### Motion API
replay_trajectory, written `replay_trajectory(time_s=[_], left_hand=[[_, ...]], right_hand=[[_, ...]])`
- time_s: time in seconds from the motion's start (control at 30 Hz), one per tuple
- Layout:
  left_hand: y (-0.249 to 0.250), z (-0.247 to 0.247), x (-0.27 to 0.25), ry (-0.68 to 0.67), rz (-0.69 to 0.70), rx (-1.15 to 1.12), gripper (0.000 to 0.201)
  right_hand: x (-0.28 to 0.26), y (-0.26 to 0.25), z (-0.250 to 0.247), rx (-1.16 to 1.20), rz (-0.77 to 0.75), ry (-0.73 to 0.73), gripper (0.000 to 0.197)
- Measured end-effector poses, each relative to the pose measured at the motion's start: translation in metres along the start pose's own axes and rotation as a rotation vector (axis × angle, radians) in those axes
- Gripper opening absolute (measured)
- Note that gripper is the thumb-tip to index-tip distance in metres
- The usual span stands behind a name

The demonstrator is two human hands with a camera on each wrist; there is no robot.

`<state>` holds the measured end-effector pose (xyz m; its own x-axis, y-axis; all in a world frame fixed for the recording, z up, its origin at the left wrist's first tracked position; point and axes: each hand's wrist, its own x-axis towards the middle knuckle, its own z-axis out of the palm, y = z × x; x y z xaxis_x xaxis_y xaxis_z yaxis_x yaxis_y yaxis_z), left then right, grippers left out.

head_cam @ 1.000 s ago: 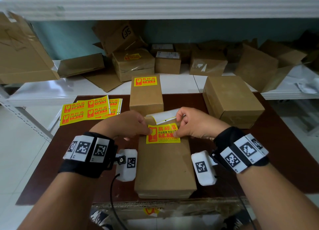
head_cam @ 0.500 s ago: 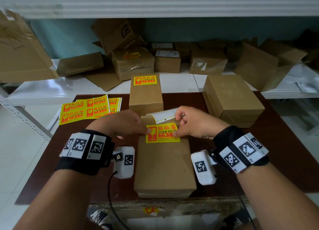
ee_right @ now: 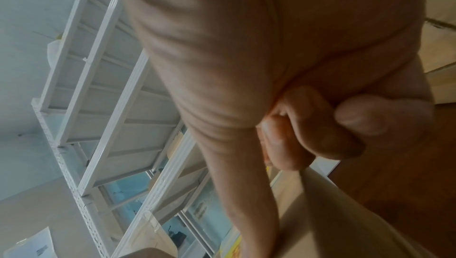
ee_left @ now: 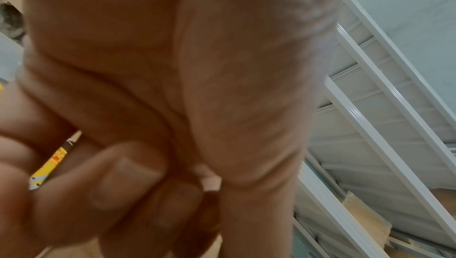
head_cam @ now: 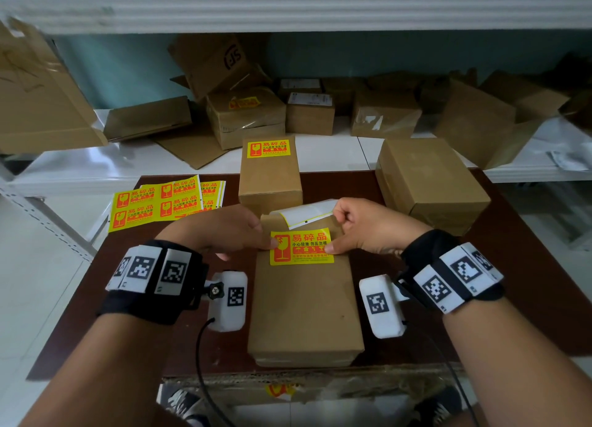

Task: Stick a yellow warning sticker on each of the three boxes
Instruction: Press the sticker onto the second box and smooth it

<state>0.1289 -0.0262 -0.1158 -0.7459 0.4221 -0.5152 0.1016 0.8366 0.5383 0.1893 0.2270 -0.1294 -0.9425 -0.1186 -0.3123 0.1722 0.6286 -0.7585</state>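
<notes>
Your left hand (head_cam: 224,231) and right hand (head_cam: 365,231) both sit on the far end of the near box (head_cam: 304,305), which lies at the middle of the desk's (head_cam: 528,298) near edge. The yellow warning sticker (head_cam: 301,246) lies on that box's top, near its far end. Your left thumb tip presses its left edge; the other fingers (ee_left: 123,176) of that grip are curled under the palm, as the left wrist view shows. Your right thumb tip presses the sticker's right edge, while the right grip also pinches the white backing paper (head_cam: 307,213), which curls up just beyond the sticker. In the right wrist view the remaining right fingers (ee_right: 320,125) are folded into the palm.

The second box (head_cam: 270,176) stands at the middle of the desk's far edge, touching or just beyond the near box, and carries its own yellow sticker (head_cam: 268,148) near its far end. The third box (head_cam: 432,183) sits at the far right corner with no sticker showing on its top. The sticker sheets (head_cam: 157,202) lie fanned at the desk's far left corner. Behind the desk, a white shelf (head_cam: 96,167) holds loose cardboard cartons (head_cam: 246,116).
</notes>
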Motion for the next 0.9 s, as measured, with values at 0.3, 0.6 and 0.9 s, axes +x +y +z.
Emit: replay_trajectory(time_s=[0.3, 0.6, 0.9], left_hand=[[-0.003, 0.004, -0.004, -0.054, -0.052, 0.044, 0.044], [-0.003, 0.003, -0.010, -0.184, 0.021, -0.120, 0.039], [0.000, -0.021, -0.034, -0.061, 0.260, -0.359, 0.038]], right_hand=[[-0.006, 0.011, -0.007, -0.040, 0.171, 0.027, 0.074], [-0.014, 0.012, -0.004, 0.132, 0.154, -0.134, 0.036], [-0.030, -0.004, -0.030, 0.390, -0.008, 0.007, 0.046]])
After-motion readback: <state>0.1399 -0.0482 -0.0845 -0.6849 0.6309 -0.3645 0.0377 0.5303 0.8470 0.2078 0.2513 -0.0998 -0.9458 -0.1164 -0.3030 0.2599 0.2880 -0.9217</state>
